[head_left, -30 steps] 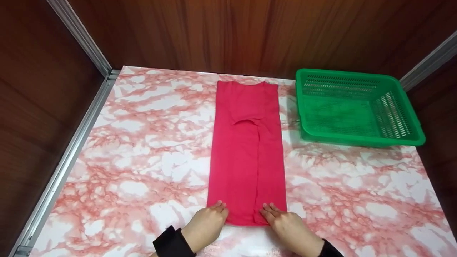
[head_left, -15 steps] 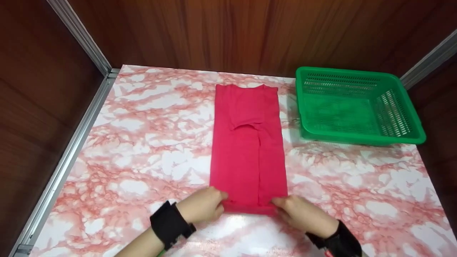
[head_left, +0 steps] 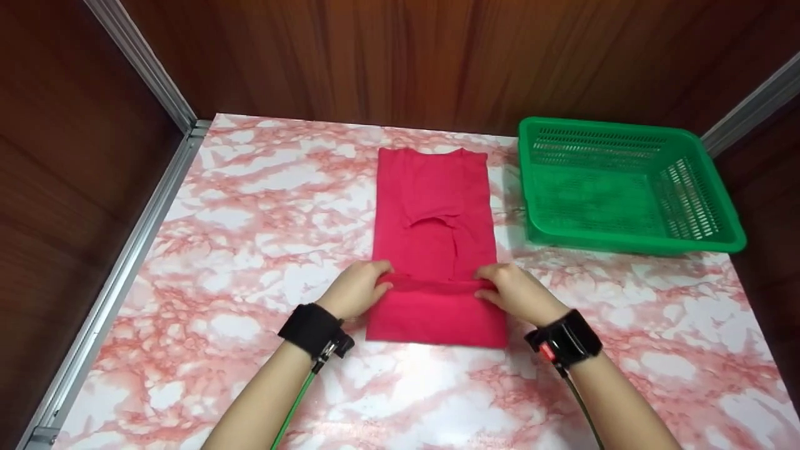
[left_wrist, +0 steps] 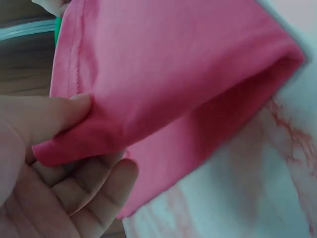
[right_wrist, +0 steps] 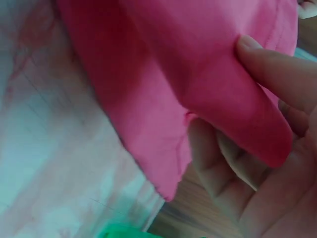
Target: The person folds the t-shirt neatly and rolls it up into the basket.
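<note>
A red shirt [head_left: 431,181], folded into a long strip, lies on the table with its far end toward the back wall. Its near end is lifted and folded over toward the middle. My left hand [head_left: 356,289] pinches the left corner of that raised hem between thumb and fingers; the left wrist view shows the stitched hem [left_wrist: 74,64] beside the thumb. On the opposite side my right hand [head_left: 524,292] pinches the right corner, its thumb on top and fingers beneath the cloth [right_wrist: 213,84]. Between the hands the flap stands off the layer below.
A green plastic basket [head_left: 631,242] with slotted sides stands at the back right of the table. The tabletop [head_left: 250,250] has a red and white marbled pattern. Brown wooden panels [head_left: 375,62] and metal rails [head_left: 119,269] border it.
Both hands have lifted the shirt's near end and carried it forward, away from me, making a fold. The near edge now lies farther up the table. The basket has stayed put.
</note>
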A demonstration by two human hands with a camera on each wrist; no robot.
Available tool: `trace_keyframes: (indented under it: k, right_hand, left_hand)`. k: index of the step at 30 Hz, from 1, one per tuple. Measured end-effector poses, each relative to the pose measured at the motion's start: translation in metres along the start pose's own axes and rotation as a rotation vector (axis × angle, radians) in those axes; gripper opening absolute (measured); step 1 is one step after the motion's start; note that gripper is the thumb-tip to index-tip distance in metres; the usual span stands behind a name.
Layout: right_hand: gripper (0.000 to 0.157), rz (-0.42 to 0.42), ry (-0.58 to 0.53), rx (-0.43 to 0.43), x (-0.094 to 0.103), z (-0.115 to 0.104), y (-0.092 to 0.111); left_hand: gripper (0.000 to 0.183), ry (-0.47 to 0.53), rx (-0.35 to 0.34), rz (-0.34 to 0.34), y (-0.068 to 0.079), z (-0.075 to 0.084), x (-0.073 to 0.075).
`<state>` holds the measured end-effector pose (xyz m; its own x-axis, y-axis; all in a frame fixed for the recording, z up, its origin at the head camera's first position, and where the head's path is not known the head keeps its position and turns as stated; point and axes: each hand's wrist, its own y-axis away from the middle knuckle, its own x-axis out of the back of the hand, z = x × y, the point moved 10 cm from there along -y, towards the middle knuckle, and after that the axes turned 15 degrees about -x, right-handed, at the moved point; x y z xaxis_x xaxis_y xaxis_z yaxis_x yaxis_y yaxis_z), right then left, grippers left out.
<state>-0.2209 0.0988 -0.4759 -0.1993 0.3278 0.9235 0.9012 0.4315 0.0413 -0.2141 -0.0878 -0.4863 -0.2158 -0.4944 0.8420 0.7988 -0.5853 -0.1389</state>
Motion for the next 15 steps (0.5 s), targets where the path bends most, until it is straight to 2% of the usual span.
trace_keyframes:
  k: [7, 12, 15]
  right_hand:
    - [0.021, 0.053, 0.022, -0.061, -0.016, 0.018, -0.018]
    - [0.036, 0.176, 0.109, -0.054, -0.022, 0.022, -0.014]
    - [0.041, 0.222, 0.140, -0.059, -0.023, 0.021, -0.009]
  left_hand:
    - [0.020, -0.060, 0.041, 0.094, -0.004, -0.028, -0.014]
    - [0.033, -0.144, 0.082, 0.153, 0.003, -0.041, -0.017]
    - [0.046, -0.189, 0.125, 0.164, 0.006, -0.046, -0.016]
